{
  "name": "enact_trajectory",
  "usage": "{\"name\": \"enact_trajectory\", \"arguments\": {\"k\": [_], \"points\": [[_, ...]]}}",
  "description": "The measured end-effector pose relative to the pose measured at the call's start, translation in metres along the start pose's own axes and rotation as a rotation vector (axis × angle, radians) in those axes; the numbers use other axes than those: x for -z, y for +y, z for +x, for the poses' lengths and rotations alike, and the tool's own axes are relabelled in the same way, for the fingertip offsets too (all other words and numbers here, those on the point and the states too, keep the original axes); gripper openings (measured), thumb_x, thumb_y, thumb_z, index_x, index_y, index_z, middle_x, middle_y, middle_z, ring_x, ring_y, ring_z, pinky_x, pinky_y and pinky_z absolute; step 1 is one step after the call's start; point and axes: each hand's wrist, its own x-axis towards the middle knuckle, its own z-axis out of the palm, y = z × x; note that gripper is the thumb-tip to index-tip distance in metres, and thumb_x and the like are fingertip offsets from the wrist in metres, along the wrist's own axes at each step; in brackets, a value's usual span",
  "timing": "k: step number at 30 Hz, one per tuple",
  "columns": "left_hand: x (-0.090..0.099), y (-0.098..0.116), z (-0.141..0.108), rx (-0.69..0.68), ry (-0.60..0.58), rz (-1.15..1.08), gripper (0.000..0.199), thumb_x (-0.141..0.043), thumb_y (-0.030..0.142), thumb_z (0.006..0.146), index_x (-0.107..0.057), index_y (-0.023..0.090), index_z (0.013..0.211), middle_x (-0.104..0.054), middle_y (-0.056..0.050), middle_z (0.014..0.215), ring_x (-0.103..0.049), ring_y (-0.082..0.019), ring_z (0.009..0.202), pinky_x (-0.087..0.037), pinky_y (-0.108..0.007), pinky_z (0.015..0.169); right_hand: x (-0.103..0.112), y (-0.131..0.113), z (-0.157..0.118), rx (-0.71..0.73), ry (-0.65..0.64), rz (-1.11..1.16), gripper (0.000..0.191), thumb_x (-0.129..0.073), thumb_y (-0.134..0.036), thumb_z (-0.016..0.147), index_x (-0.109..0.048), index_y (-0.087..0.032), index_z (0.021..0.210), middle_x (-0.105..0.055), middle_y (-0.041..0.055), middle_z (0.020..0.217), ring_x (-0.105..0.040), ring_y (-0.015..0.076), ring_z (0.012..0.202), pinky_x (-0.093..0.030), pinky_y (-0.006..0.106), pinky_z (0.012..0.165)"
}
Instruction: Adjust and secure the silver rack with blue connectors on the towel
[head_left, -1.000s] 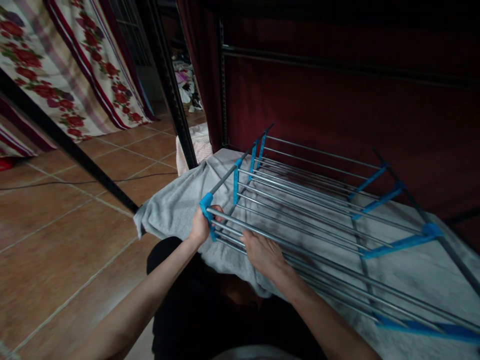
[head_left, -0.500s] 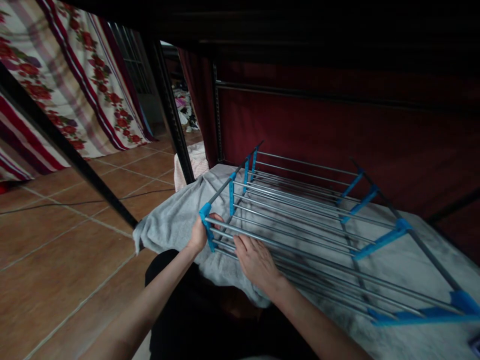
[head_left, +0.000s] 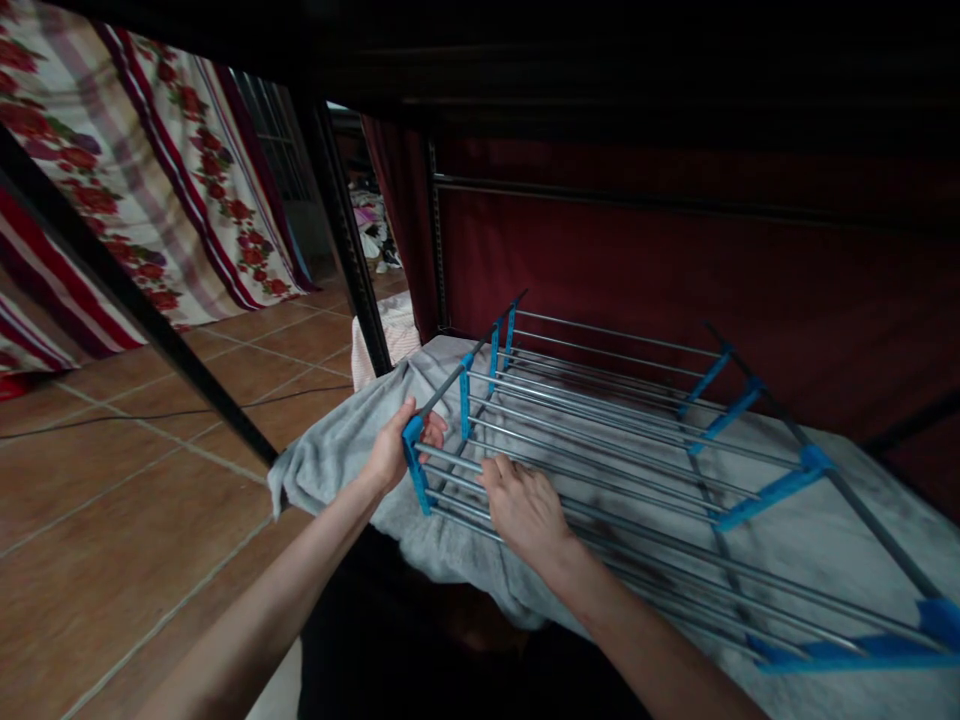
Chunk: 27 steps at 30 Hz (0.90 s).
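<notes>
A shoe rack of thin metal tubes with blue plastic brackets [head_left: 776, 497] lies on a grey blanket [head_left: 330, 440]. At its near left corner, my left hand [head_left: 390, 450] is closed around the blue corner joint [head_left: 416, 475], thumb on the outer side and fingertips showing behind it. My right hand [head_left: 525, 505] has its fingers curled over the front metal tube [head_left: 675, 543], a short way right of that joint. The undersides of the right fingers are hidden. Dark side poles [head_left: 446, 385] run back from the corner through the other brackets.
A black metal frame post [head_left: 349, 230] stands left of the blanket, and a dark slab [head_left: 600, 60] hangs low overhead. Dark red cloth [head_left: 637, 260] closes the back. Tiled floor [head_left: 150, 520] with a black cable [head_left: 300, 397] lies to the left, by a floral curtain [head_left: 150, 180].
My left hand has shifted up around the corner joint, its thumb now raised beside the pole. My right hand's fingers have curled further over the front tube. The view has tilted slightly.
</notes>
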Motion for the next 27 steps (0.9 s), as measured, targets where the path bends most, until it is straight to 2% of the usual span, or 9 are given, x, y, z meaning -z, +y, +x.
{"name": "enact_trajectory", "arguments": {"k": [4, 9, 19, 27], "points": [[-0.003, -0.004, -0.002, -0.028, 0.022, 0.032, 0.053, -0.036, 0.056, 0.089, -0.061, 0.011, 0.072, -0.054, -0.005, 0.05, -0.035, -0.01, 0.035, -0.022, -0.023, 0.037, 0.002, 0.0, -0.003, -0.002, -0.025, 0.008, 0.032, -0.022, -0.023, 0.1, -0.053, -0.021, 0.102, -0.064, 0.0075, 0.101, -0.061, 0.0174, 0.082, -0.042, 0.03, 0.067], [-0.002, -0.005, -0.001, -0.03, 0.027, 0.058, 0.048, -0.037, 0.051, 0.089, -0.059, 0.012, 0.072, -0.048, -0.002, 0.044, -0.029, -0.009, 0.032, -0.02, -0.024, 0.037, 0.009, 0.0, -0.003, -0.005, -0.054, 0.028, 0.036, -0.019, -0.022, 0.1, -0.055, -0.021, 0.103, -0.065, 0.0087, 0.101, -0.062, 0.0183, 0.082, -0.039, 0.032, 0.067], [-0.002, -0.008, 0.0, -0.004, 0.046, 0.034, 0.044, -0.038, 0.048, 0.088, -0.058, 0.013, 0.071, -0.043, 0.0, 0.044, -0.029, -0.009, 0.033, -0.018, -0.023, 0.035, 0.013, -0.001, -0.001, -0.025, -0.09, 0.035, 0.034, -0.022, -0.024, 0.1, -0.055, -0.021, 0.107, -0.065, 0.0075, 0.101, -0.063, 0.0181, 0.081, -0.039, 0.031, 0.067], [0.001, -0.011, 0.002, -0.003, 0.043, 0.027, 0.044, -0.038, 0.047, 0.088, -0.058, 0.013, 0.07, -0.044, 0.0, 0.045, -0.028, -0.007, 0.032, -0.019, -0.021, 0.034, 0.015, -0.001, 0.003, -0.059, -0.123, 0.105, 0.034, -0.024, -0.032, 0.1, -0.057, -0.023, 0.107, -0.066, 0.0061, 0.102, -0.064, 0.0188, 0.082, -0.043, 0.031, 0.072]]}}
